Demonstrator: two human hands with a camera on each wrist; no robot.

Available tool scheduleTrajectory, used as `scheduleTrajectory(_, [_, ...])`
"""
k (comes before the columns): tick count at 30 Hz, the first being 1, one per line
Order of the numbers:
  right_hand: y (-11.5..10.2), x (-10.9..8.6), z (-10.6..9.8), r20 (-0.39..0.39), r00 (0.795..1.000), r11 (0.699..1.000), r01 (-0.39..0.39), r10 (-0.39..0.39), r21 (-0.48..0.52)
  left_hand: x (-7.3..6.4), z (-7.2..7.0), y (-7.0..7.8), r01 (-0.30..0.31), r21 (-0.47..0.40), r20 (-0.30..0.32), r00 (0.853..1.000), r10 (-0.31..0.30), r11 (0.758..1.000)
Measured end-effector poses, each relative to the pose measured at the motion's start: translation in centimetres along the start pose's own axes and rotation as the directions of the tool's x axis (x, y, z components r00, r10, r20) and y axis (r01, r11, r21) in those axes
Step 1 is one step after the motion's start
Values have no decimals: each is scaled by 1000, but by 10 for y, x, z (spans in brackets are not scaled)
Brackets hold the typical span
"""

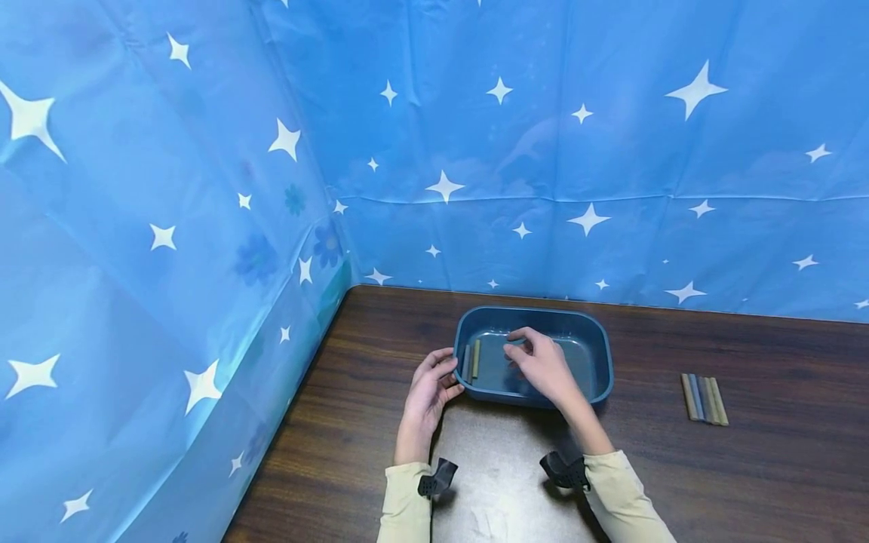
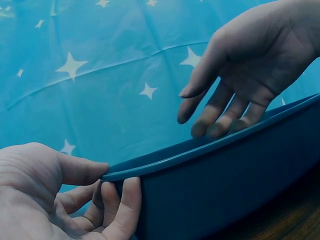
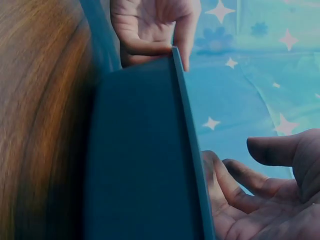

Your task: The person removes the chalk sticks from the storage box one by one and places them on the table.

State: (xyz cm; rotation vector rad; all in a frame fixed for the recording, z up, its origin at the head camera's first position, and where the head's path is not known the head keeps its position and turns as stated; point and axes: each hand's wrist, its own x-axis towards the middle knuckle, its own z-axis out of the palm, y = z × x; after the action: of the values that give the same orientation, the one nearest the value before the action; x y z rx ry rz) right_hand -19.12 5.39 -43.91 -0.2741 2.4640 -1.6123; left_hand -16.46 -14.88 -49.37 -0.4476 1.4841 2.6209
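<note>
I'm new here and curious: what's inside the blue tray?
Two sticks, one yellowish, one greyish, lie at the left end; what the right hand covers can't be seen.

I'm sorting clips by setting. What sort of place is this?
Probably a makeshift indoor recording corner, though the wider room is out of view. Starry blue sheeting backs two sides of a wood-grain table, and a black device sits at each of the person's wrists.

Two sticks in bin, at left; stick row right of bin
</note>
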Motion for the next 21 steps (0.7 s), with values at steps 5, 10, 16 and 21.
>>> scheduleTrajectory(5, [-1, 6, 11, 12, 1000, 1000, -3, 3, -10, 0, 0, 0, 7, 1, -3, 1000, -7, 1000])
scheduleTrajectory(10, [-2, 10, 19, 34, 999, 1000, -1, 1, -14, 1, -1, 0, 8, 12, 2, 1000, -8, 1000])
scheduleTrajectory(16, [-4, 16, 31, 45, 999, 999, -3, 6, -54, 2, -2, 0, 2, 23, 25, 1000, -2, 1000])
scheduleTrajectory(21, [-3, 20, 39, 42, 999, 995, -1, 5, -103, 0, -1, 1, 2, 22, 25, 1000, -3, 1000])
